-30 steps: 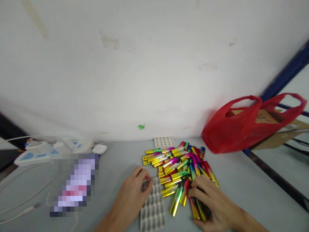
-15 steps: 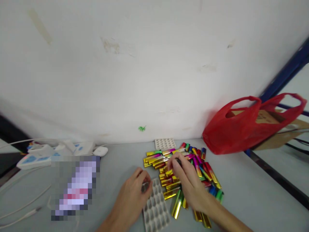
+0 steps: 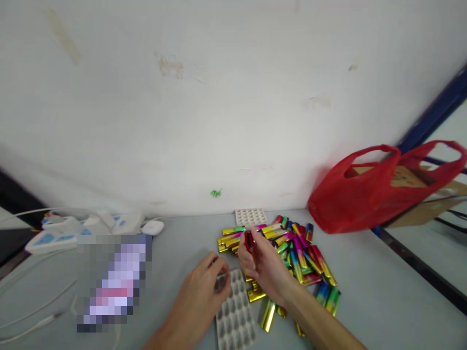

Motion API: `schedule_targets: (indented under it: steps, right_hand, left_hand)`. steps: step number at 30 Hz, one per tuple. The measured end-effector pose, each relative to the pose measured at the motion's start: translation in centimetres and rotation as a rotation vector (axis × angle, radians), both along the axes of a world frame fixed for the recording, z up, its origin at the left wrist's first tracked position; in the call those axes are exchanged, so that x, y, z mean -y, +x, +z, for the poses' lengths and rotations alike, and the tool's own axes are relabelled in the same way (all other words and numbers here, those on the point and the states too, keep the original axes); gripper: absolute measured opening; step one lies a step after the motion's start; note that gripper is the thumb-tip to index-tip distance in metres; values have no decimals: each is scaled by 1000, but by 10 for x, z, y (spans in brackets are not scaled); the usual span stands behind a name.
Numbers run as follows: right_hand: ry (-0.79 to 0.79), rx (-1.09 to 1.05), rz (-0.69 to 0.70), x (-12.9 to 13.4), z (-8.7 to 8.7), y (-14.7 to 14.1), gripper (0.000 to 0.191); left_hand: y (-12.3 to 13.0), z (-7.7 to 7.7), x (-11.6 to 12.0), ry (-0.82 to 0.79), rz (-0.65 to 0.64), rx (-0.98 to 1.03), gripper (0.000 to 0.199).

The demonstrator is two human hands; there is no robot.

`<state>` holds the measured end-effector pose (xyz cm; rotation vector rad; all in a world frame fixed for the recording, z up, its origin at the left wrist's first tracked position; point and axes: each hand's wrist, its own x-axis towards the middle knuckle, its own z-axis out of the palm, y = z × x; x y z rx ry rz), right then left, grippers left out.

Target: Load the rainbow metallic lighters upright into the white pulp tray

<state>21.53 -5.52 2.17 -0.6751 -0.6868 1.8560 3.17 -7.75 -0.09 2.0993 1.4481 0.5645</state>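
Note:
Many shiny metallic tubes (image 3: 299,253), gold with red, green, blue or pink ends, lie in a loose pile on the grey table. My right hand (image 3: 264,265) is over the pile's left part, its fingers wrapped round a dark red tube (image 3: 249,241). At the upper left of a white tray with rows of hollows (image 3: 236,311), my left hand (image 3: 204,291) is curled with fingers pinched round a small dark, shiny object (image 3: 220,282), mostly hidden. A second small white tray (image 3: 251,217) lies behind the pile against the wall.
At the right stands a red plastic bag (image 3: 350,204) with cardboard in it, beside a dark metal frame. At the left are a white power strip (image 3: 124,223), cables, a white round-edged device (image 3: 152,227) and a blurred-out phone-like object (image 3: 116,282).
My right hand has moved left and turned, and a dark red tube now shows in its fingers. My left hand has hardly moved. The view has shifted slightly.

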Motion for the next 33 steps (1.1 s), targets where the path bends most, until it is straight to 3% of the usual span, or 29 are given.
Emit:
schedule_targets:
  steps: [3, 8, 12, 21, 33]
  right_hand:
    - [-16, -57, 19, 4, 0, -3, 58]
    - [-53, -151, 178, 12, -5, -7, 51]
    - [-52, -174, 251, 17, -9, -10, 60]
    - [-4, -203, 181, 13, -6, -5, 63]
    - [17, -166, 147, 9, -7, -1, 65]
  left_hand:
    - [-2, 3, -1, -17, -3, -3, 13]
    - [-4, 6, -4, -43, -11, 16, 12]
    - [-6, 5, -7, -45, -42, 37, 14]
    - [-12, 2, -11, -29, -103, 135, 14]
    - [-7, 2, -8, -39, -70, 174, 15]
